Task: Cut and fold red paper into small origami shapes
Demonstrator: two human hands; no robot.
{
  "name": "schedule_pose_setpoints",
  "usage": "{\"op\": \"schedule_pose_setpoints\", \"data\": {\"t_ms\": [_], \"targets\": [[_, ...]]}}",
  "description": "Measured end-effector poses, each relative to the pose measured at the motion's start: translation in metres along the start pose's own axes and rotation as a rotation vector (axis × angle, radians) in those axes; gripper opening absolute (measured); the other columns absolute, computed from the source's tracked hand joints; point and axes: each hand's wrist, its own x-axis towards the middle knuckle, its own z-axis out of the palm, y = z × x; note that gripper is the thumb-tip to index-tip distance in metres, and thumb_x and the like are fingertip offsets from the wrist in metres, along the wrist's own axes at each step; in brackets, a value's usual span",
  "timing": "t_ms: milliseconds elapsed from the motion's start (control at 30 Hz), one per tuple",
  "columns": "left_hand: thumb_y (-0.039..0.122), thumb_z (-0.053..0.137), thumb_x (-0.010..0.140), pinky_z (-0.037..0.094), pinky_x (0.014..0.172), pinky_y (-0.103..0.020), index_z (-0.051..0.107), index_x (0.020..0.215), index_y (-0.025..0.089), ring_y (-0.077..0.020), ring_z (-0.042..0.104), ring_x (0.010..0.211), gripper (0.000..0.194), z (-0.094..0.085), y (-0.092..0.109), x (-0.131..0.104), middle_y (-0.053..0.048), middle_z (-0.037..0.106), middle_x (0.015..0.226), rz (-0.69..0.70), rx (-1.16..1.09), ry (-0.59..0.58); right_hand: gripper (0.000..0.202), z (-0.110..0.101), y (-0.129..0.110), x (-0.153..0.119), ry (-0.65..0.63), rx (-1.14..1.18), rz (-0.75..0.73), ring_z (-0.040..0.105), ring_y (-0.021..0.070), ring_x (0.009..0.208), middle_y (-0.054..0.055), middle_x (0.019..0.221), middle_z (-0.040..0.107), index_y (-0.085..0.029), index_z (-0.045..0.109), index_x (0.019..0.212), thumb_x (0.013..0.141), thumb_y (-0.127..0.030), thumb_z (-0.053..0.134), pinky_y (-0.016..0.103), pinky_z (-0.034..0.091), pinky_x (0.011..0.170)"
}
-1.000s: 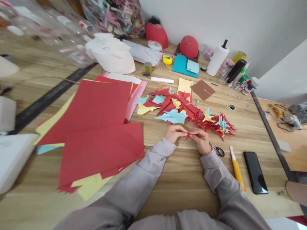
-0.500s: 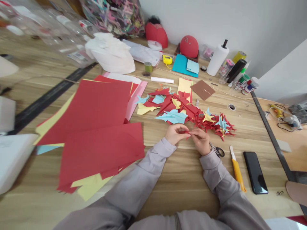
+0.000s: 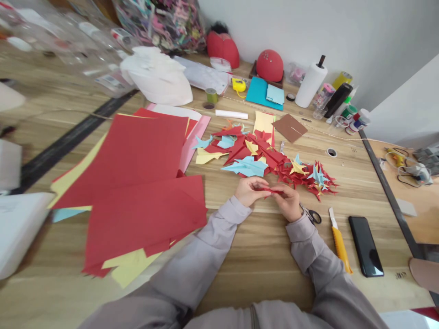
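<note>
Between my fingertips is a small folded piece of red paper [image 3: 269, 190]. My left hand [image 3: 247, 192] pinches its left end, and my right hand [image 3: 287, 200] pinches the right end; the fingers cover much of it. Just beyond them lies a heap of folded paper pieces, mostly red, with a blue paper plane [image 3: 245, 166] at its near edge. Spiky red, yellow and blue folded shapes [image 3: 318, 177] form its right end. Black-handled scissors [image 3: 313, 216] lie partly hidden behind my right hand and sleeve.
Large red paper sheets [image 3: 144, 201] are stacked at the left. A yellow utility knife [image 3: 339, 242] with its blade out and a black phone [image 3: 365, 246] lie to the right. Along the back stand a white roll [image 3: 311, 85], a yellow tape measure [image 3: 238, 85] and plastic bottles [image 3: 99, 55].
More of the red paper shows between my fingertips, and my right fingers have shifted slightly along it. Both hands stay in nearly the same place.
</note>
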Motion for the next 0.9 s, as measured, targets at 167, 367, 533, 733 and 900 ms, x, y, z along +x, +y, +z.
{"op": "schedule_pose_setpoints", "data": {"t_ms": [167, 367, 533, 733, 900], "targets": [[0.027, 0.088, 0.038, 0.055, 0.055, -0.027, 0.066, 0.070, 0.012, -0.0147, 0.064, 0.051, 0.041, -0.0011, 0.0001, 0.0005, -0.003, 0.070, 0.060, -0.028, -0.027, 0.009, 0.015, -0.0015, -0.0007, -0.0019, -0.078, 0.148, 0.075, 0.065, 0.0175, 0.082, 0.004, 0.088, 0.071, -0.023, 0.070, 0.093, 0.080, -0.028, 0.066, 0.032, 0.053, 0.076], [0.026, 0.087, 0.041, 0.054, 0.054, -0.026, 0.066, 0.069, 0.013, -0.0135, 0.063, 0.050, 0.038, -0.0029, -0.0020, 0.0018, -0.003, 0.070, 0.060, -0.015, -0.024, 0.017, 0.016, 0.0013, -0.0035, -0.0011, -0.063, 0.193, 0.167, 0.066, 0.0162, 0.074, 0.003, 0.081, 0.071, -0.022, 0.070, 0.090, 0.077, -0.031, 0.070, 0.030, 0.054, 0.071], [0.024, 0.086, 0.042, 0.053, 0.054, -0.026, 0.066, 0.069, 0.012, -0.0131, 0.062, 0.050, 0.036, -0.0036, -0.0015, 0.0018, -0.003, 0.069, 0.059, -0.003, -0.011, 0.014, 0.016, 0.0025, -0.0039, 0.0001, -0.062, 0.235, 0.204, 0.064, 0.0141, 0.060, 0.001, 0.069, 0.070, -0.021, 0.070, 0.086, 0.076, -0.034, 0.070, 0.028, 0.054, 0.061], [0.026, 0.086, 0.045, 0.055, 0.057, -0.028, 0.067, 0.075, 0.012, -0.0149, 0.065, 0.056, 0.038, -0.0053, -0.0042, 0.0030, -0.004, 0.071, 0.064, 0.030, -0.019, -0.037, 0.015, 0.0022, -0.0007, 0.0005, -0.042, 0.263, 0.211, 0.063, 0.0132, 0.058, 0.000, 0.065, 0.068, -0.021, 0.070, 0.084, 0.076, -0.033, 0.070, 0.027, 0.052, 0.058], [0.027, 0.085, 0.048, 0.057, 0.070, -0.032, 0.068, 0.076, 0.012, -0.0187, 0.069, 0.069, 0.037, -0.0061, -0.0074, 0.0040, -0.006, 0.073, 0.071, 0.067, -0.035, -0.033, 0.017, 0.0018, 0.0025, 0.0011, -0.004, 0.260, 0.223, 0.063, 0.0135, 0.057, 0.000, 0.066, 0.069, -0.020, 0.069, 0.083, 0.074, -0.035, 0.072, 0.028, 0.053, 0.058]]}}
